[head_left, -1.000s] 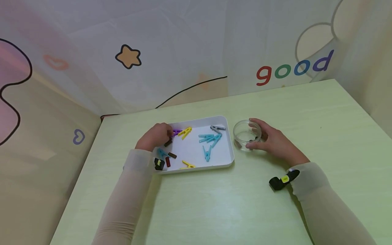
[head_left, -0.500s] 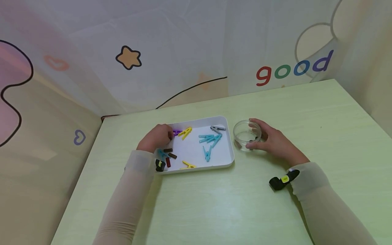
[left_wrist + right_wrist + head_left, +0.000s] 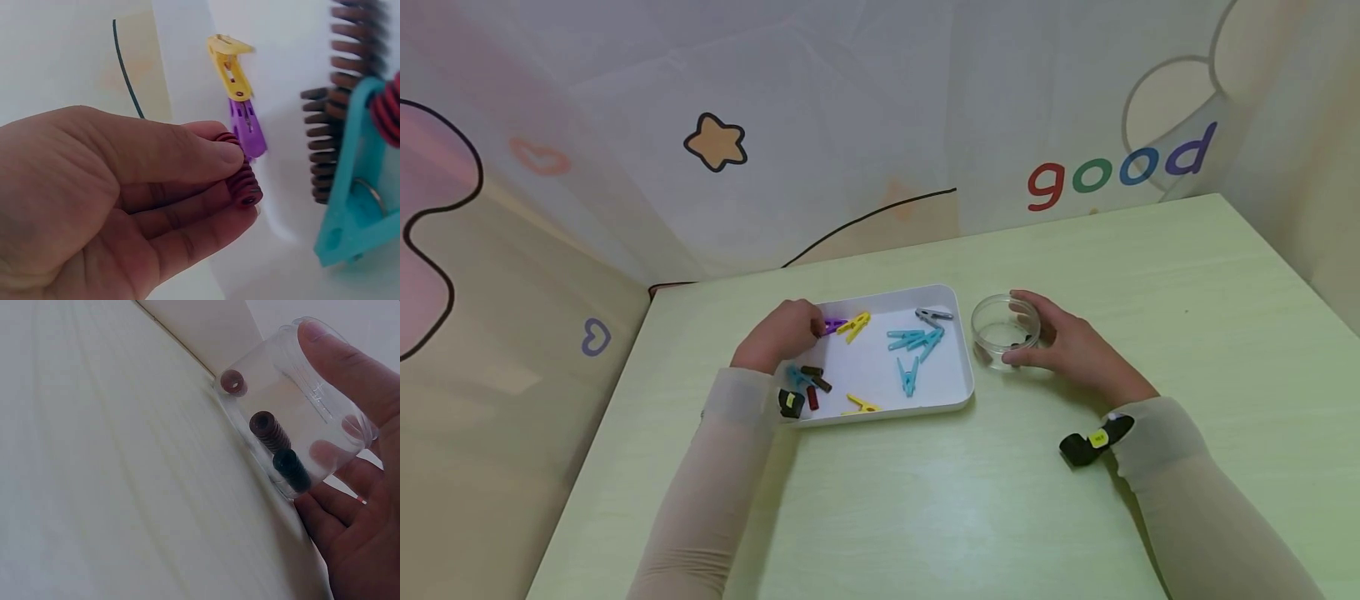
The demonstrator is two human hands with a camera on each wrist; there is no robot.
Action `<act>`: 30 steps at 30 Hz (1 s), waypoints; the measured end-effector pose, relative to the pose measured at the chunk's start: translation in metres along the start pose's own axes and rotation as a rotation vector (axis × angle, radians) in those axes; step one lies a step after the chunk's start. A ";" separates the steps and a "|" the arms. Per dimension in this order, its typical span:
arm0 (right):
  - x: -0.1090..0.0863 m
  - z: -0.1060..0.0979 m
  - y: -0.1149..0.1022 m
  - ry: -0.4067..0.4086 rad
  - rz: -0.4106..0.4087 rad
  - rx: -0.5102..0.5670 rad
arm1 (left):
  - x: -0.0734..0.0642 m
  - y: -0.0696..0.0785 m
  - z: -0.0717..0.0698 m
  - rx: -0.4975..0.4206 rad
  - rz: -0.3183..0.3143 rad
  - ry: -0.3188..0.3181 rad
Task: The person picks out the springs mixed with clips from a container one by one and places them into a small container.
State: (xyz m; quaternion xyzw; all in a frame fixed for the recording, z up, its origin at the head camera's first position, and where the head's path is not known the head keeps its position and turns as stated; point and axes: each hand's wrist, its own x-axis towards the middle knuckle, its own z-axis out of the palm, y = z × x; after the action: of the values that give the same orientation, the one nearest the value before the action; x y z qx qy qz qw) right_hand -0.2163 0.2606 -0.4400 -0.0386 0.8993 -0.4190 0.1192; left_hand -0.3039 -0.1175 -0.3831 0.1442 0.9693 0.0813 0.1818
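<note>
A pale green worktop [image 3: 925, 517] stands against a printed curtain [image 3: 850, 100] bearing a star and the word "good". The left hand [image 3: 778, 335] pinches a dark red ribbed spring [image 3: 240, 178] over the white tray [image 3: 951, 292] of coloured clothes pegs. The right hand [image 3: 1071, 346] curls round a clear round jar [image 3: 1003, 329] just beside the tray, with three springs inside.

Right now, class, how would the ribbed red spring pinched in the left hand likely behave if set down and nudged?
The red spring is a short ribbed cylinder, so on its side it would probably roll. The left hand pinches it with fingertips alone, so it is likely light. Its coils suggest some give.
</note>
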 end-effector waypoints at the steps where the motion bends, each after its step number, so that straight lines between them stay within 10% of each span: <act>1: 0.000 0.000 0.000 -0.001 0.001 0.001 | -0.001 0.001 -0.001 -0.001 0.002 0.000; 30: 0.001 0.000 0.002 0.016 -0.029 0.000 | -0.013 0.025 -0.017 -0.012 0.045 0.033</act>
State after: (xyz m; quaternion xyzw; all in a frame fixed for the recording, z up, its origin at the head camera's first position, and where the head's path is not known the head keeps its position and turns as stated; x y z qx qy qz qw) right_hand -0.2169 0.2617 -0.4414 -0.0481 0.8996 -0.4210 0.1058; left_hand -0.2928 -0.1000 -0.3579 0.1636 0.9682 0.0935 0.1648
